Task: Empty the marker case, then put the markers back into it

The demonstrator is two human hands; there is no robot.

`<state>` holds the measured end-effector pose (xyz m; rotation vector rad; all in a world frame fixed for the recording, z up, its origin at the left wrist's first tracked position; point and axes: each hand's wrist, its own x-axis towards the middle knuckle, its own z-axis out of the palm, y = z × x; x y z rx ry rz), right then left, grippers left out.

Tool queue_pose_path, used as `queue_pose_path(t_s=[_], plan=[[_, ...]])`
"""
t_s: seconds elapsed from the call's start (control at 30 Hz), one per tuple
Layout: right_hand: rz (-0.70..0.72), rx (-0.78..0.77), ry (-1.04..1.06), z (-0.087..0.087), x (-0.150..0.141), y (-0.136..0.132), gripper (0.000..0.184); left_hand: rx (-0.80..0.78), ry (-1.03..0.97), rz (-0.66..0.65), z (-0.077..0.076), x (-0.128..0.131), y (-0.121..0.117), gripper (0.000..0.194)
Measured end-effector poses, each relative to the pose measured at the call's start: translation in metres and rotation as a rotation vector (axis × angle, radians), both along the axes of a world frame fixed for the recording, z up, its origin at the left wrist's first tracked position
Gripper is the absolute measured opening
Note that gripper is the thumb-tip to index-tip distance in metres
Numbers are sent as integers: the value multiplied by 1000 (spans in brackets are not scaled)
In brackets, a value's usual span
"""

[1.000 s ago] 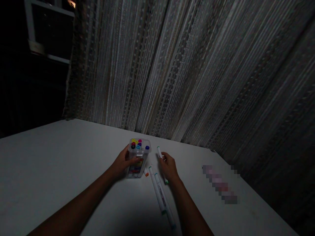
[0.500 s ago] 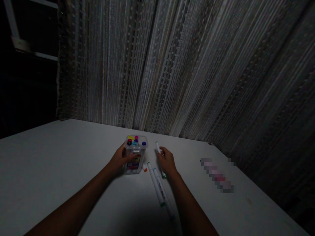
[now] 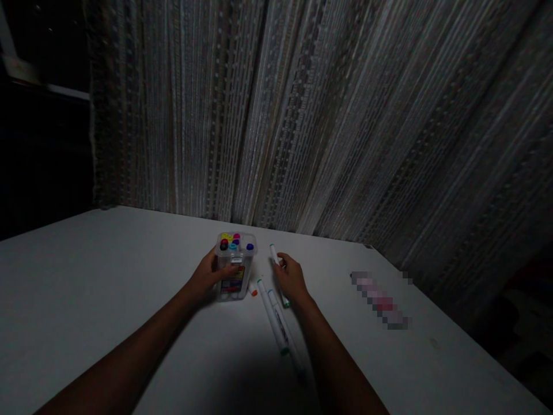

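Observation:
My left hand [image 3: 207, 275] is wrapped round the side of a clear plastic case [image 3: 235, 276] with a printed label. Several markers with yellow, pink, red, black, light blue and dark blue caps stand upright in it. Between the fingertips of my right hand [image 3: 292, 279] is a white marker [image 3: 275, 254] with green ends, tilted over the table. To the left of that hand, a green-ended marker [image 3: 271, 317] and a blue-ended marker [image 3: 283, 328] lie side by side. An orange-tipped marker [image 3: 253, 291] pokes out from behind the case, its other end hidden.
All this is on a white table [image 3: 129, 323]. A pixelated pinkish object [image 3: 380, 301] lies to the right. A striped, textured curtain [image 3: 259, 115] hangs along the table's back edge. The dim upper left shows part of a window frame [image 3: 69, 91].
The view has shifted, so everything sits slightly higher and further left in the picture. Both hands keep their holds on the case and the marker, with hardly any movement relative to the table.

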<state>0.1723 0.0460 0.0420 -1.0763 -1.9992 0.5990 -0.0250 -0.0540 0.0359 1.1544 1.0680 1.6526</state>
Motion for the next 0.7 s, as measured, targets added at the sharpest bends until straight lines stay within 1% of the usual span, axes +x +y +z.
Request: queue_pose_path(t_s=[0.1, 0.3, 0.53, 0.7], plan=[[7, 1, -2, -1, 0, 0, 35, 0, 13, 0, 1, -1, 1, 56], [1, 0, 5, -3, 0, 1, 35, -8, 14, 8, 8, 3, -4, 59], [0, 10, -8, -1, 0, 0, 35, 8, -3, 13, 4, 2, -1, 56], [-8, 2, -27, -1, -1, -1, 36, 13, 11, -14, 6, 3, -2, 52]])
